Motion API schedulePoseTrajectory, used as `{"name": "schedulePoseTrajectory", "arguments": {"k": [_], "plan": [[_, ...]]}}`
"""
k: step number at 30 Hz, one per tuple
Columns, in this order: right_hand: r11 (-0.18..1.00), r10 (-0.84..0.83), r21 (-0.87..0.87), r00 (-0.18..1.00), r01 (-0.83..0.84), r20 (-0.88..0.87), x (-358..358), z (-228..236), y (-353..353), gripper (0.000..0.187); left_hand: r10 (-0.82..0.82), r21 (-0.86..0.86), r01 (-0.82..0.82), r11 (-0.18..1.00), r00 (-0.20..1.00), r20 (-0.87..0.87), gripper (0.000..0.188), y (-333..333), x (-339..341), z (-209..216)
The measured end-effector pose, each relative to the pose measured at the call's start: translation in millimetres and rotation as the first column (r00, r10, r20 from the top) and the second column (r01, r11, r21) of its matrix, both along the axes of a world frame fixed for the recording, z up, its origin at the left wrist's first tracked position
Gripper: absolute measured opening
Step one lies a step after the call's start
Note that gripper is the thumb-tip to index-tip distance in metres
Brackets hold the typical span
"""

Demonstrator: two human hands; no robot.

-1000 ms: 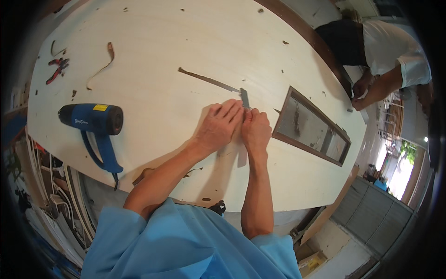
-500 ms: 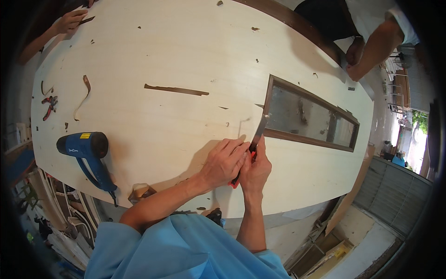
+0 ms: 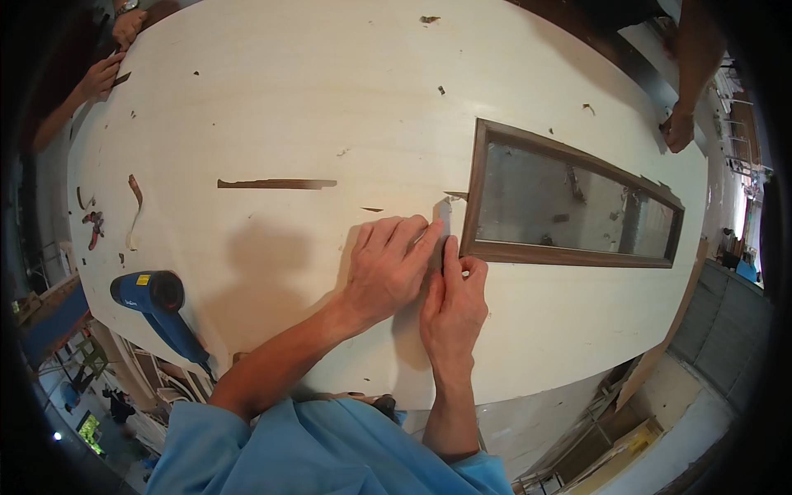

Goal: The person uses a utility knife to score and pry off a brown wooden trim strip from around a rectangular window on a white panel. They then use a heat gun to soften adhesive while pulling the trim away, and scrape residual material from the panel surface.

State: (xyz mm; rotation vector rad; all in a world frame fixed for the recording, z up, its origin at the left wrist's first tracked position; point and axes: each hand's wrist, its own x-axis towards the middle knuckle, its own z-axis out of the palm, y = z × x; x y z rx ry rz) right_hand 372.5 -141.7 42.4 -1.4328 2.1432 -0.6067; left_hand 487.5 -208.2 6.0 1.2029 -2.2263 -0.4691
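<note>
A thin grey strip [image 3: 445, 212] rises between my two hands, its tip close to the left side of a brown-framed window panel [image 3: 569, 254]. My left hand [image 3: 386, 268] is closed, its fingers curled and its fingertips pinching the strip from the left. On the other side, my right hand [image 3: 456, 309] grips the strip lower down, index finger stretched along it. The strip's lower part is hidden by my hands. A small dark sliver [image 3: 456, 195] lies between the strip's tip and the frame.
The white door-like board [image 3: 289, 107] carries a long brown strip [image 3: 276, 184], a curled strip [image 3: 134, 206], red-handled pliers [image 3: 95, 228] and a blue heat gun [image 3: 161, 305]. Another person's hands [image 3: 101, 76] work at far left; a co-worker's hand [image 3: 678, 130] rests at far right.
My hands have shifted slightly and now press along the strip's side. The red-handled tool seen between them before is out of sight. The strip's face now looks pale grey instead of dark.
</note>
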Motion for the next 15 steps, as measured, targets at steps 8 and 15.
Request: {"name": "schedulePoseTrajectory", "arguments": {"k": [8,15], "plan": [[0.999,0.037,0.017,0.993,-0.035,-0.112,4.3,-6.0,-4.4,0.049,-0.041,-0.068,0.045,0.997,0.997,0.058,0.045,-5.4,1.8,-11.5],[0.998,0.055,-0.031,0.995,-0.057,-0.079,2.9,-11.2,-4.0,0.046,0.03,-0.067,-0.025,0.997,0.996,0.081,0.043,-8.0,3.7,-7.2]]}}
